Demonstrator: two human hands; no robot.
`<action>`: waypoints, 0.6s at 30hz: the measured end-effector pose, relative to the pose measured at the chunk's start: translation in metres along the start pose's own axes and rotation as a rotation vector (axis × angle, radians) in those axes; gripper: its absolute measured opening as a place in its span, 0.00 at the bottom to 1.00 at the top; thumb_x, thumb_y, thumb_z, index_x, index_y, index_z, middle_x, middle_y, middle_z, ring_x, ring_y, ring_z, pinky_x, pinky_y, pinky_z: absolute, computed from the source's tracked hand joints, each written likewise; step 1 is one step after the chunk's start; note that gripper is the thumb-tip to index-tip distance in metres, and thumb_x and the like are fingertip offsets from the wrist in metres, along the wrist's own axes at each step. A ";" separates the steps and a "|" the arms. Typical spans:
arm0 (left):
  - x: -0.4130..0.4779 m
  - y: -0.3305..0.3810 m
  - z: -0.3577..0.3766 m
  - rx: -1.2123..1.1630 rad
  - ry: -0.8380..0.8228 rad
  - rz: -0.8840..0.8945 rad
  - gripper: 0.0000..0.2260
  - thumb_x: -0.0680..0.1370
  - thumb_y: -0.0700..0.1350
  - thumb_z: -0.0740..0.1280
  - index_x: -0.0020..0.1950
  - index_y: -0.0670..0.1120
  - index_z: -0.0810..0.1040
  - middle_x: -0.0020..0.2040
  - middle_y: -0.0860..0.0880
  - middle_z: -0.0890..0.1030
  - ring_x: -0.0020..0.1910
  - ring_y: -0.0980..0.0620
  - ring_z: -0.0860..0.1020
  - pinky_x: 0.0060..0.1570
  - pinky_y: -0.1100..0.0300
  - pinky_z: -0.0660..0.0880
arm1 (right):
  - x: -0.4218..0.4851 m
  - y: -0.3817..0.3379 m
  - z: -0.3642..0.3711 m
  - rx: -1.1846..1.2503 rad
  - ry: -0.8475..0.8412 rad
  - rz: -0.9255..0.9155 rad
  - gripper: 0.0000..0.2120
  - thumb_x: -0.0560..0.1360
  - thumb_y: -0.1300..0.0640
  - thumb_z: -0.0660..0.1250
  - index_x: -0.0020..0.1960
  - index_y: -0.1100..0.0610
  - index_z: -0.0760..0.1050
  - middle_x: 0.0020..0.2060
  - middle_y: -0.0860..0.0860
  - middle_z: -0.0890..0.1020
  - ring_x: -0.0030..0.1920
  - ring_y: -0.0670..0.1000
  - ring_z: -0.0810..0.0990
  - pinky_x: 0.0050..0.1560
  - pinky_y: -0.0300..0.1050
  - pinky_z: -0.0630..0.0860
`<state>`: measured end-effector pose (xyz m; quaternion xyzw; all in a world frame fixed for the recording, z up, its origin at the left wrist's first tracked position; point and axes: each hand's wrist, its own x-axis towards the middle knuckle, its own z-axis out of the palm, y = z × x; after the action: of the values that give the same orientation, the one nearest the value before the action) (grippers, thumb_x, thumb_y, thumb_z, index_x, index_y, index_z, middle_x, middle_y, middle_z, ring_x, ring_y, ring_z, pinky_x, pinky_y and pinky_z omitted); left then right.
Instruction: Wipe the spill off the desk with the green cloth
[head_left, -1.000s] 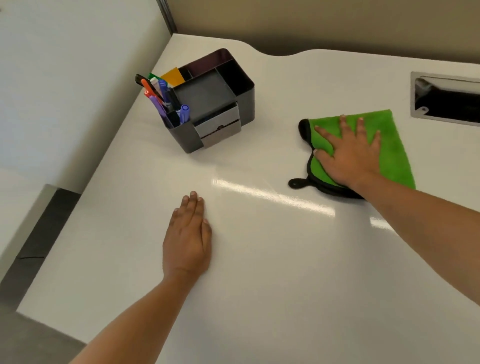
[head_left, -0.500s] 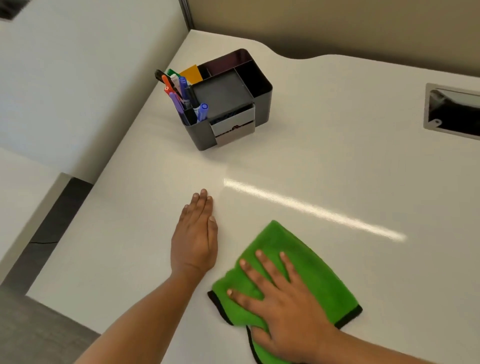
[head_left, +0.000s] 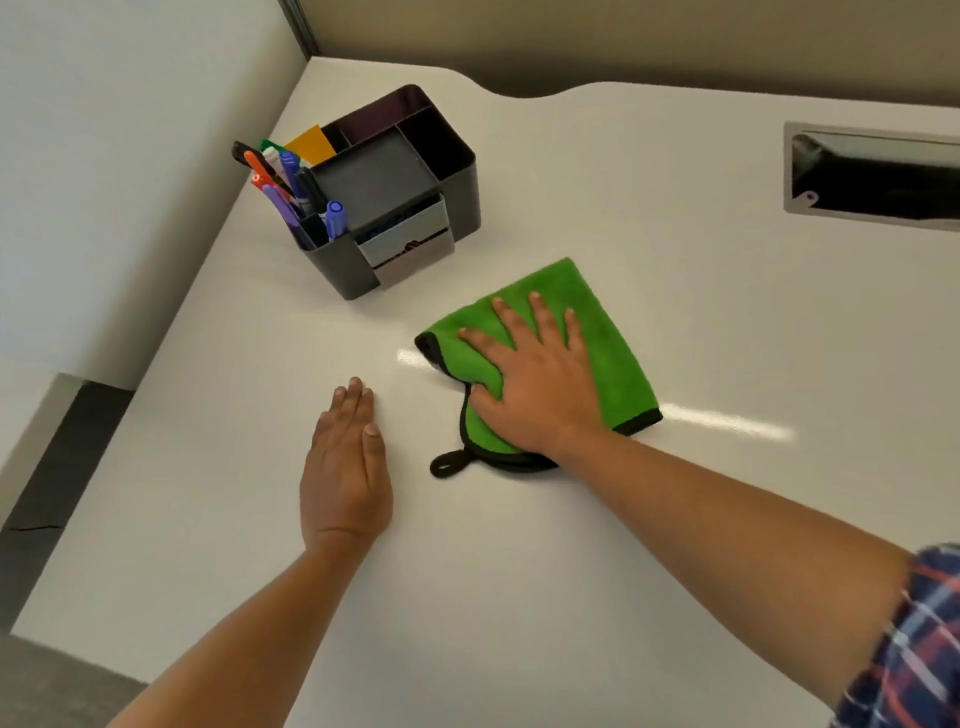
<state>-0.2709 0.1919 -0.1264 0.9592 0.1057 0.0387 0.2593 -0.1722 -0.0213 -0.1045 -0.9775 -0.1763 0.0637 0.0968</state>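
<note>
A green cloth (head_left: 613, 338) with black trim and a black hanging loop lies folded on the white desk (head_left: 519, 597), a little right of the middle. My right hand (head_left: 535, 384) presses flat on it with fingers spread and the thumb tucked over a fold at the cloth's left edge. Beside it, my left hand (head_left: 345, 467) rests palm down on the bare desk, fingers together, holding nothing. No spill shows on the glossy surface; only a streak of reflected light runs past the cloth.
A dark grey desk organizer (head_left: 374, 208) with several coloured pens and a small drawer stands behind the cloth to the left. A metal-framed cable slot (head_left: 872, 176) is cut into the desk at the far right. The desk's left edge drops off to the floor.
My right hand swept the cloth from the far right toward the near edge, then back away to the middle of the desk. The left hand has stayed planted.
</note>
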 end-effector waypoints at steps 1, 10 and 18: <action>0.000 0.001 -0.001 0.010 -0.004 0.003 0.24 0.82 0.52 0.44 0.76 0.46 0.61 0.76 0.55 0.59 0.74 0.64 0.51 0.73 0.60 0.50 | -0.022 -0.003 0.003 0.005 0.006 0.007 0.32 0.71 0.33 0.55 0.75 0.36 0.64 0.79 0.52 0.62 0.79 0.62 0.53 0.75 0.70 0.49; -0.003 0.008 -0.005 0.137 -0.019 -0.004 0.26 0.81 0.53 0.42 0.76 0.44 0.61 0.77 0.48 0.60 0.76 0.54 0.55 0.74 0.52 0.53 | -0.255 0.024 0.026 0.084 -0.091 0.058 0.35 0.71 0.30 0.59 0.77 0.34 0.58 0.81 0.49 0.57 0.80 0.62 0.47 0.74 0.71 0.52; -0.048 0.068 0.034 0.029 -0.013 -0.049 0.26 0.81 0.52 0.42 0.76 0.44 0.59 0.78 0.47 0.57 0.77 0.50 0.52 0.74 0.53 0.48 | -0.300 0.170 -0.014 -0.047 -0.053 0.602 0.37 0.71 0.24 0.52 0.77 0.35 0.56 0.80 0.51 0.59 0.78 0.70 0.50 0.73 0.74 0.53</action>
<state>-0.3012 0.1073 -0.1220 0.9603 0.1278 0.0245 0.2469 -0.3924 -0.2867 -0.1002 -0.9858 0.1174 0.1111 0.0463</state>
